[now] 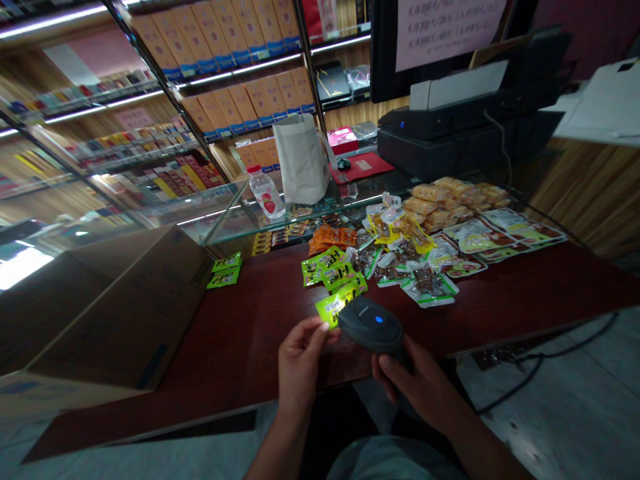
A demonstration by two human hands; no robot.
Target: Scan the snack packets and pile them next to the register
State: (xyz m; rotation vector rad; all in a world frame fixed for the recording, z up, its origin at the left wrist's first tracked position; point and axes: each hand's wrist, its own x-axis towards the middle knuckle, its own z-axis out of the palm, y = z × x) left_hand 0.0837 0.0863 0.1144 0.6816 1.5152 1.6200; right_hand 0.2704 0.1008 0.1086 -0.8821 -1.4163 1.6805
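My right hand is wrapped round the handle of a dark grey barcode scanner, with a blue light glowing on its top. Between the thumb and fingers of my left hand, a bright green snack packet is pinched by its near edge. The scanner's head is just right of this packet and covers part of it. More green snack packets lie on the dark red counter just beyond. Two other green packets are apart at the left, beside a cardboard box.
The open cardboard box stands at the left. Orange packets, clear vacuum packs, yellow packs and flat pouches cover the right. Behind are a bottle, a white bag and a printer-topped black unit.
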